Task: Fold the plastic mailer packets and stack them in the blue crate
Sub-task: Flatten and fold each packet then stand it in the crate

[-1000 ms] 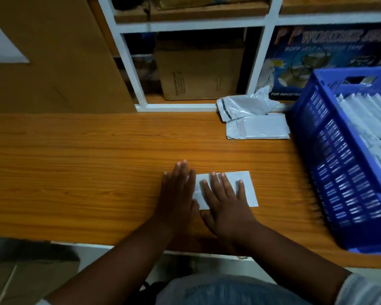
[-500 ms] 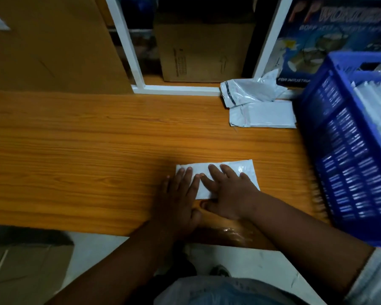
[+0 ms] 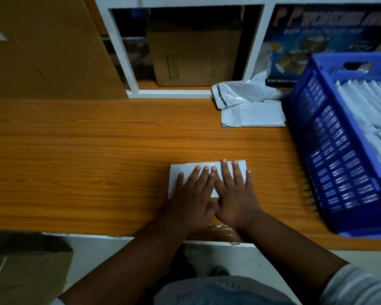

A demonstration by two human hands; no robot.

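Loose mailers (image 3: pixel 249 106) are heaped beside the blue crate (image 3: pixel 330 155), where folded packets (image 3: pixel 365 119) are stacked; the folded mailer (image 3: pixel 178 175) is pressed by the flat, straight-fingered left hand (image 3: pixel 191 199) and right hand (image 3: pixel 235 194).

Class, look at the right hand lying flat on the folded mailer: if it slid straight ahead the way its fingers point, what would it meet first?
Probably the loose mailers at the table's back; the right hand first crosses bare table. Depth is uncertain.

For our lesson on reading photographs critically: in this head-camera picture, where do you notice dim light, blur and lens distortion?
Head view: dim overall, darkest inside the shelf; the blue crate is smeared by blur along its near wall; the table edge bows from the wide lens; both hands and the mailer stay fairly sharp.
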